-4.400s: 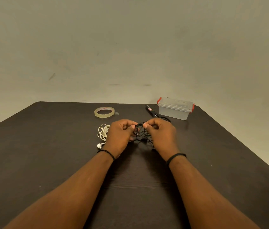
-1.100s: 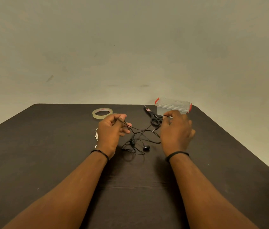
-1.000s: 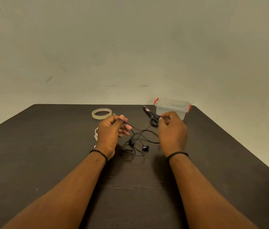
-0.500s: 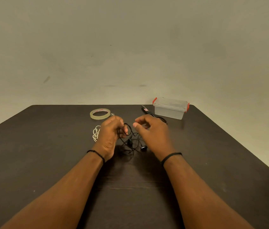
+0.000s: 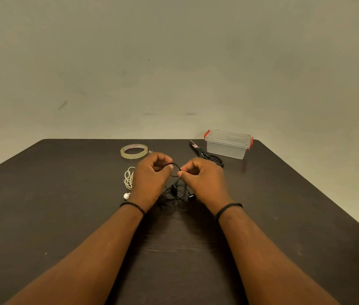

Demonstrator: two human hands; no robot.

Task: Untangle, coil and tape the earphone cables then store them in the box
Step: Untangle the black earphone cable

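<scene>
Fingers of the left hand [image 5: 151,179] were curled in, thumb against forefinger, pinching one end of a short arc of the black earphone cable [image 5: 174,192]. Fingers of the right hand [image 5: 202,179] were likewise curled, thumb and forefinger nipping the other end of that arc. The two pinches sat close together, the cable bowing upward between them.

Below the hands, the rest of the black cable hung down into a loose tangle on the table [image 5: 64,205], lying between the two wrists. An inline piece showed on the hanging strand, and a black earbud [image 5: 191,196] rested just beside the right hand's heel.

A thin dark band [image 5: 132,205] circled the left wrist; another band [image 5: 229,208] circled the right wrist. Both forearms were bare.

White earphone cable [image 5: 128,179] lay in a loose bundle on the table just left of the left hand, partly hidden behind it, with a white earbud [image 5: 126,195] at its near end.

Beyond the left hand, a roll of clear tape [image 5: 134,151] lay flat. Beyond the right hand, black-handled scissors [image 5: 206,154] lay with blades pointing away, handles near the right knuckles. Just beside them, towards the table's far right corner, stood the clear plastic box [image 5: 228,144], lid on, red clips at both ends.

Plain wall [image 5: 174,62] behind the table.
</scene>
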